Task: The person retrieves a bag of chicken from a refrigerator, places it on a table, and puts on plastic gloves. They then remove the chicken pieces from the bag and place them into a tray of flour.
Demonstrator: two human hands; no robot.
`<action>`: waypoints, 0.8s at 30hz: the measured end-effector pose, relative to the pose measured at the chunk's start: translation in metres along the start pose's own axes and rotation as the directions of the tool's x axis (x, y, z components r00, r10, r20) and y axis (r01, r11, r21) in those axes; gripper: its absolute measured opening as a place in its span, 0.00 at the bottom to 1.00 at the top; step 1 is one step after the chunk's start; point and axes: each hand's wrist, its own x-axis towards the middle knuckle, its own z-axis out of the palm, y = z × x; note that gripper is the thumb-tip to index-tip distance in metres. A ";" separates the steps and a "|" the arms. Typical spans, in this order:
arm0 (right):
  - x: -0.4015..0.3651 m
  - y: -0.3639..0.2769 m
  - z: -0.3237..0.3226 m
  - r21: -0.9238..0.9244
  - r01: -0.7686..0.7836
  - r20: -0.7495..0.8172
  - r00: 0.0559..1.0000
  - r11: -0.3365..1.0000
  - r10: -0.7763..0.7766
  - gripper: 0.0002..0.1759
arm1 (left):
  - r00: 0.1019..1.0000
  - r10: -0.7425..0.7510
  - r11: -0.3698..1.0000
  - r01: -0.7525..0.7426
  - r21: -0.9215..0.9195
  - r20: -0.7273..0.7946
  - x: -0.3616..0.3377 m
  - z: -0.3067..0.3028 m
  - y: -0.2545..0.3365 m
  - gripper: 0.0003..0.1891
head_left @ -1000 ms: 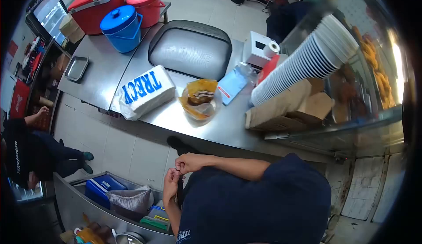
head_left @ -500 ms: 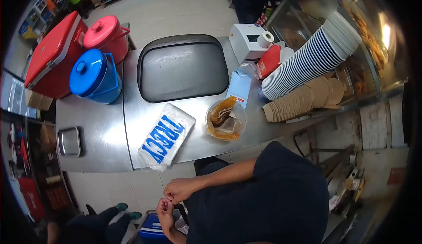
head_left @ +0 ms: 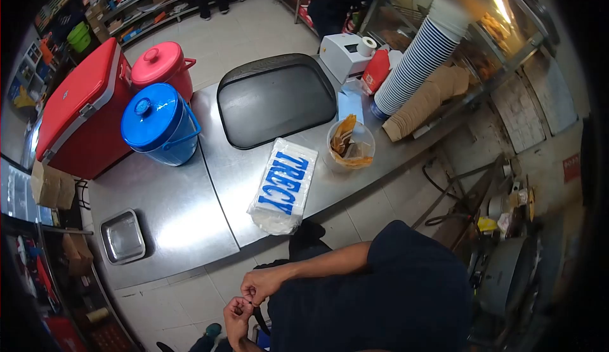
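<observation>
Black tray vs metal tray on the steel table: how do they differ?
The black tray is dark; the metal tray is silvery.
The black tray is much larger than the metal tray.
The black tray lies at the far edge, the metal tray near the left end.
Shared: rounded corners, nothing visible in either.

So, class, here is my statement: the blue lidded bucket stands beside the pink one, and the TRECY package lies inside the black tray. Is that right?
Not quite: the head view shows the TRECY package outside the black tray, on the steel table. The blue lidded bucket does stand beside the pink one.
</observation>
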 end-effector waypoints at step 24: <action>0.028 -0.026 -0.047 -0.035 0.112 -0.220 0.968 0.993 -0.117 0.10 | 0.990 -0.029 1.000 0.030 0.003 -0.136 0.052 -0.024 0.037 0.05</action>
